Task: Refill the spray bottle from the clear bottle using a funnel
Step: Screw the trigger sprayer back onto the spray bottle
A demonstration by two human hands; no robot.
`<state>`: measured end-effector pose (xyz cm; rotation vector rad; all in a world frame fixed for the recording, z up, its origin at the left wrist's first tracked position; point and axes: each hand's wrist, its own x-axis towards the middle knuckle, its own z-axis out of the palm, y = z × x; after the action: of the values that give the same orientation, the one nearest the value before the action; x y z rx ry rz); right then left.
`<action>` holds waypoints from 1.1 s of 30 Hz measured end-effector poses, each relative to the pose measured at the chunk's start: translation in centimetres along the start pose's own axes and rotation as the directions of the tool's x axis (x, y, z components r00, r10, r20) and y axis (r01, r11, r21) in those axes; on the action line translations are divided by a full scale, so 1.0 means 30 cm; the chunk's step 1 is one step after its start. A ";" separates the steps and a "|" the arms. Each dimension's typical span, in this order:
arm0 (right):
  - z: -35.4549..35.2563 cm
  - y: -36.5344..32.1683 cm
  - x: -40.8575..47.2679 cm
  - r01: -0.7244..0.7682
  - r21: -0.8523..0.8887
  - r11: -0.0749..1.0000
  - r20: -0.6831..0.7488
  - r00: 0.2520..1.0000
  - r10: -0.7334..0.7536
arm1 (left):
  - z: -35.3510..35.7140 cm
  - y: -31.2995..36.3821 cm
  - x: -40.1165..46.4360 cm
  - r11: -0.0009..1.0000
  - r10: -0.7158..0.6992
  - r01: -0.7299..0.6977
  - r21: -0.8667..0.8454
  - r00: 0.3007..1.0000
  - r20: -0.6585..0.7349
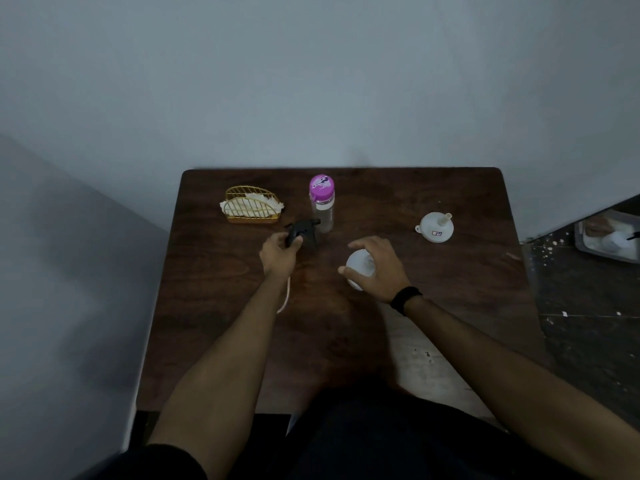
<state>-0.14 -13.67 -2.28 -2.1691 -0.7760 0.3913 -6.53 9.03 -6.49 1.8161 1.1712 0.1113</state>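
The white plastic spray bottle body (358,268) stands near the middle of the dark wooden table (467,289), and everything else is best placed from it. The right hand (375,268) arches over its top with fingers spread and loosely curved; whether they actually touch the bottle cannot be told from here. Left of the bottle, the left hand (278,252) has its fingers curled round the black trigger spray head (303,232), whose pale dip tube (284,296) trails back along the wrist, so the bottle's neck looks already open. Beyond the bottle and slightly left stands the clear plastic bottle with a purple cap (322,202), upright and still capped; any liquid in it is too faint to judge. To the bottle's far right lies the white plastic funnel (435,226), rim down with its spout pointing up, well apart from both hands. Farther left, past the clear bottle, a gold wire holder (251,206) keeps some white tissues. The spray bottle is likely light and easily tipped if nearly empty, with smooth, slightly squashy walls, so a steady hold round its middle should serve better than one near the neck. The funnel looks stiff and light, best lifted by its rim; the clear bottle will be heavier if full and needs a firm wrap round its body.
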 end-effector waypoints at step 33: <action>-0.187 -0.047 -0.029 0.013 0.236 0.972 -0.237 0.971 0.045 | -0.030 0.572 -0.328 0.608 0.387 0.023 -0.794 0.864 0.322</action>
<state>1.44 -16.73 2.43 -1.9551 -0.5471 0.2106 -0.88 0.47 10.44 1.0586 0.4308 0.2482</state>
